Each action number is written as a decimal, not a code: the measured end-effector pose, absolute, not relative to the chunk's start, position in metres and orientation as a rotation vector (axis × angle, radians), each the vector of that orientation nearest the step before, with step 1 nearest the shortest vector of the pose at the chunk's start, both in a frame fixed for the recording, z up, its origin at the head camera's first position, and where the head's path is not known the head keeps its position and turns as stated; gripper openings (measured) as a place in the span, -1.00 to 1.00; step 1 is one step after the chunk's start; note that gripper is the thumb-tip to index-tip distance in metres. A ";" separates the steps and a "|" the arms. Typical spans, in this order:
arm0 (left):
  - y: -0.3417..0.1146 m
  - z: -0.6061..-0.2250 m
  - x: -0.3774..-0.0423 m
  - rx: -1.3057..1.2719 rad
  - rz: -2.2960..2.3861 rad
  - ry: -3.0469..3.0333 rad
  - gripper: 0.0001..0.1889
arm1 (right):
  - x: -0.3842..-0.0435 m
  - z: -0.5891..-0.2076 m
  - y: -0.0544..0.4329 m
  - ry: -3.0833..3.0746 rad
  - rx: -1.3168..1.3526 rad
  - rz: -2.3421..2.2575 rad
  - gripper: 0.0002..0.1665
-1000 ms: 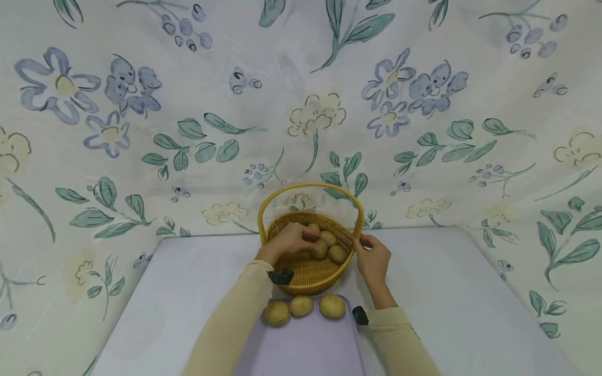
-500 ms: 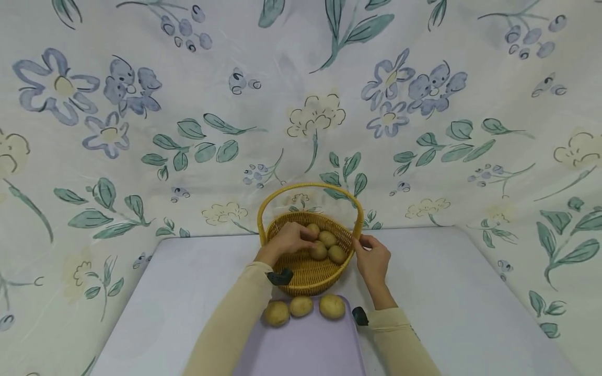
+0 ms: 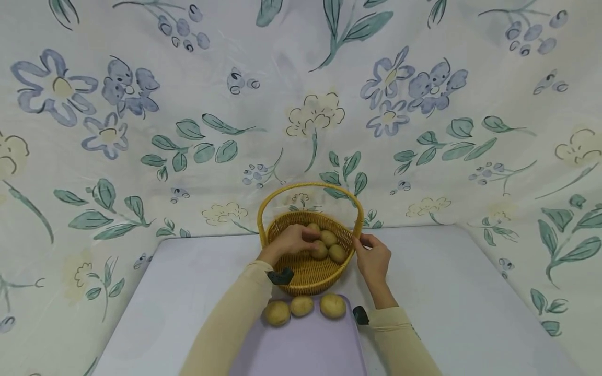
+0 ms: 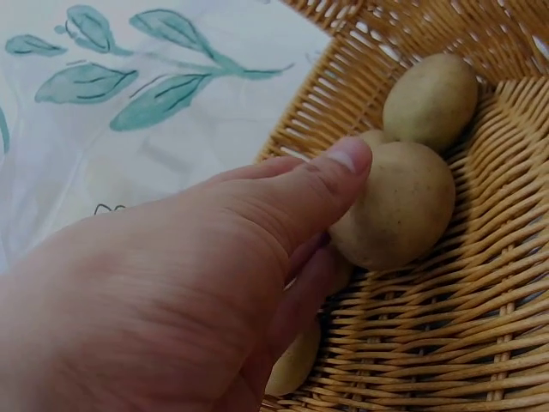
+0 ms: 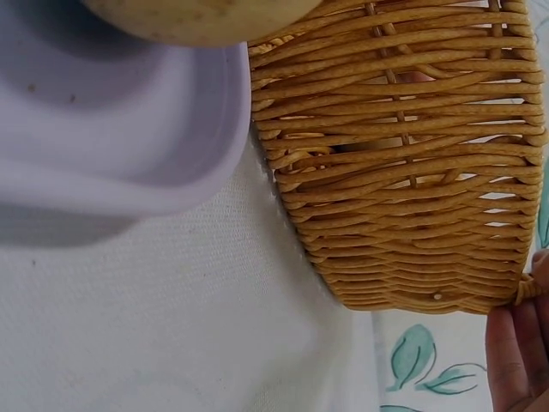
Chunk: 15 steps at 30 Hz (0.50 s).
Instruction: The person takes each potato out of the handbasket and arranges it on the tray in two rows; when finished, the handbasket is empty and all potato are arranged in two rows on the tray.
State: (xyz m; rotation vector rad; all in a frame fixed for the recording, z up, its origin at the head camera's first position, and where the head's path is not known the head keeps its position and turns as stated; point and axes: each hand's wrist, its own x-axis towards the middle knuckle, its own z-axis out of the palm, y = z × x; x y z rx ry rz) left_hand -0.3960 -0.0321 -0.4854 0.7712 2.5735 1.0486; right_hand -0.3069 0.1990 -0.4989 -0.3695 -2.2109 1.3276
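In the head view, my left hand (image 3: pixel 293 240) reaches into a wicker basket (image 3: pixel 312 284) with a tall arched handle. Its thumb and fingers pinch a potato (image 4: pixel 399 206), which the left wrist view shows up close among others. Several potatoes lie at the basket's right side, one of them a potato (image 3: pixel 337 254) against the wall. With its fingertips, my right hand (image 3: pixel 373 257) grips the basket's right rim near the foot of the handle. Only part of those fingers (image 5: pixel 508 352) shows in the right wrist view.
A lilac tray (image 3: pixel 305 344) stands in front of the basket. Along its far edge sit a left potato (image 3: pixel 277 313), a middle potato (image 3: pixel 301 306) and a right potato (image 3: pixel 332 306). Behind the white table (image 3: pixel 437 277) hangs a floral cloth (image 3: pixel 188 78).
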 end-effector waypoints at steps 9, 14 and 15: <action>-0.030 -0.490 -0.397 0.807 1.017 2.597 -0.71 | -0.307 -0.498 0.198 -2.219 -0.384 1.333 -0.81; -0.030 -0.492 -0.398 0.814 1.019 2.617 -0.71 | -0.306 -0.498 0.198 -2.224 -0.394 1.335 -0.80; -0.030 -0.492 -0.398 0.809 1.022 2.619 -0.71 | -0.306 -0.498 0.198 -2.224 -0.394 1.336 -0.80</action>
